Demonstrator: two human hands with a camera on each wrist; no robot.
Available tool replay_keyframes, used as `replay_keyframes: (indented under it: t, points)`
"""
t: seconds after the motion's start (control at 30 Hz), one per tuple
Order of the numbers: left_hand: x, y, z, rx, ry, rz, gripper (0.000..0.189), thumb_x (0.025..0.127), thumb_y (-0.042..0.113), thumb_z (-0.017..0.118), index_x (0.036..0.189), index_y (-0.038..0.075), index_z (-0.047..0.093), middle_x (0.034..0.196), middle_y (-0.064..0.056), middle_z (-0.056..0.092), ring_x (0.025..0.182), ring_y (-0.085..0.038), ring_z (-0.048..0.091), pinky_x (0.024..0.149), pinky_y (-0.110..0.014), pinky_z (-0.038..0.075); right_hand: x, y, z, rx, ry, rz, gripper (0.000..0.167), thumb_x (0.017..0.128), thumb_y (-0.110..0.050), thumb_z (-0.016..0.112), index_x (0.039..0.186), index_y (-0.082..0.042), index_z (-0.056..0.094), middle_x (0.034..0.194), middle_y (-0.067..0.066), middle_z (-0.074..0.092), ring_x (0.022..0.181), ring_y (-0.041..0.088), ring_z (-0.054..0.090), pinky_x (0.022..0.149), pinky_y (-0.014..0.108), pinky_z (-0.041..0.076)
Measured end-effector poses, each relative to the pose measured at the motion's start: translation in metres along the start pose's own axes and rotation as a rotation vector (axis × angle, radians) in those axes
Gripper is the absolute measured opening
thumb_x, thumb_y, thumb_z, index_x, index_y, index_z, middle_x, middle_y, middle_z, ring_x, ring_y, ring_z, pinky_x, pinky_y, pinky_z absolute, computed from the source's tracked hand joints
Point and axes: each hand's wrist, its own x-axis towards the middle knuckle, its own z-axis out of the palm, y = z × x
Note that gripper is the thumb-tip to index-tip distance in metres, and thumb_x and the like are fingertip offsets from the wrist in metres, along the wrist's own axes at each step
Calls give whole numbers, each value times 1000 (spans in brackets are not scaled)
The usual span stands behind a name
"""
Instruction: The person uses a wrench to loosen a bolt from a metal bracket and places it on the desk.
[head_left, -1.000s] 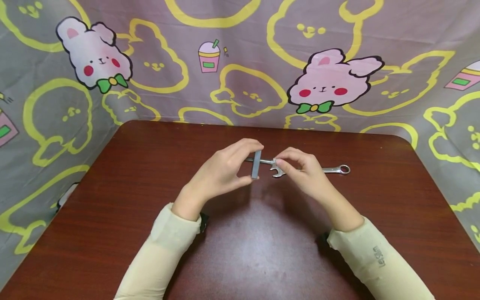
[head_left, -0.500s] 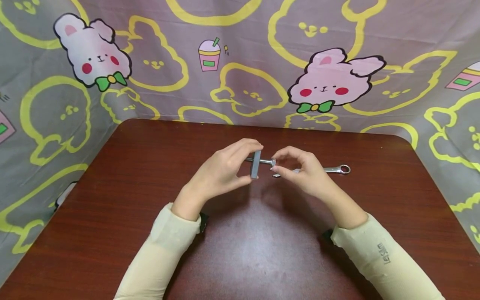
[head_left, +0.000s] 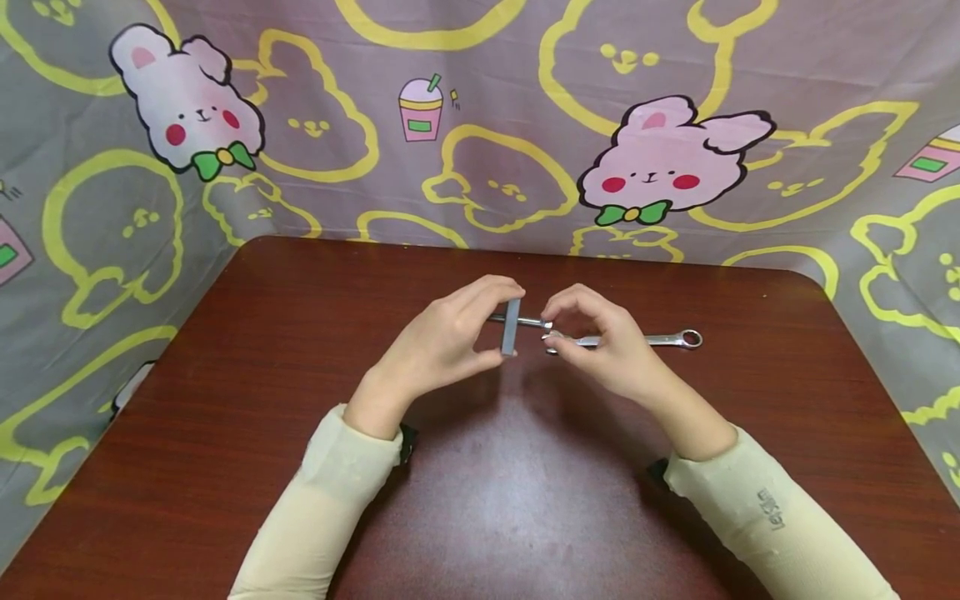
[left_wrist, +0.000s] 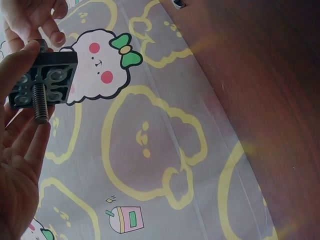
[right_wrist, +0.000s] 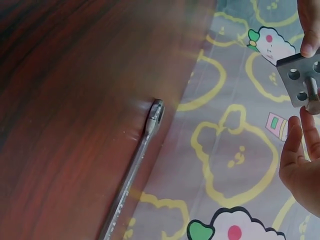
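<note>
My left hand [head_left: 446,337] holds a grey square plate [head_left: 511,327] on edge above the table, thumb below and fingers on top. A bolt [head_left: 532,322] passes through the plate's middle; its threaded end [left_wrist: 41,107] sticks out on the ribbed side in the left wrist view. On the other side, holes show at the plate's corners beside the bolt head [right_wrist: 313,106]. My right hand [head_left: 611,342] is at the bolt head, its fingers loosely spread around it, with one fingertip right at the head. A combination wrench [head_left: 667,340] lies behind this hand, which hides its middle.
The dark red-brown table [head_left: 300,467] has rounded far corners. A curtain [head_left: 495,92] printed with cartoon rabbits hangs close along its back and sides. The wrench's ring end [head_left: 691,338] points right.
My right fingers have loosened from the bolt head and the thumb has dropped lower. The left hand and plate have stayed almost still. The wrench has not moved.
</note>
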Motion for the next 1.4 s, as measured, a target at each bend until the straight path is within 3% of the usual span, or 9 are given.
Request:
replay_keyframes:
  t: [0.2,0.4,0.57,0.7,0.93,1.2,1.4]
  points:
    - [0,1,-1,14,-13,-6,65,71,7,86,128,-1,56,129,-13,61,123,-22,58,103,-30,51,0,-5,-3,0,-13,-62,29,79,9,75,104,-3,66,106,6,65,96,13,61,82,22,57]
    - [1,2,0,20,-16,9,63,72,8,85,127,-1,56,128,-13,61,123,-22,58,104,-30,51,1,-6,-11,-77,-48,-114,31,79,8,76,106,-5,67,105,5,66,95,16,60,84,20,53]
    - [1,3,-1,29,-11,26,62,73,7,84,127,-1,56,127,-13,61,124,-23,57,107,-29,49,8,-1,-24,-177,-85,-82,31,80,4,77,108,-7,69,101,3,69,94,11,58,77,18,50]
    - [3,4,-1,31,-9,37,62,73,6,84,128,-2,56,127,-13,61,124,-23,57,107,-29,48,14,6,-32,-241,-140,-73,26,80,-1,78,104,-11,73,98,-1,71,93,11,55,74,26,46]
    - [3,4,0,41,-16,47,62,73,8,84,127,-2,56,127,-13,61,125,-23,57,108,-29,47,19,10,-35,-226,-228,-118,23,81,0,77,100,-12,76,95,-3,72,93,11,55,78,25,46]
    - [1,5,1,55,-29,40,60,74,8,83,127,-1,56,127,-13,62,125,-24,57,108,-29,48,21,11,-31,-171,-347,60,11,86,-8,75,96,-13,77,91,-5,72,92,13,55,78,27,48]
    - [1,7,2,49,-22,30,61,73,7,84,126,-1,57,127,-14,62,123,-23,58,105,-29,49,18,11,-26,-120,-321,139,17,84,-10,78,98,-11,68,94,-1,67,93,18,59,77,27,50]
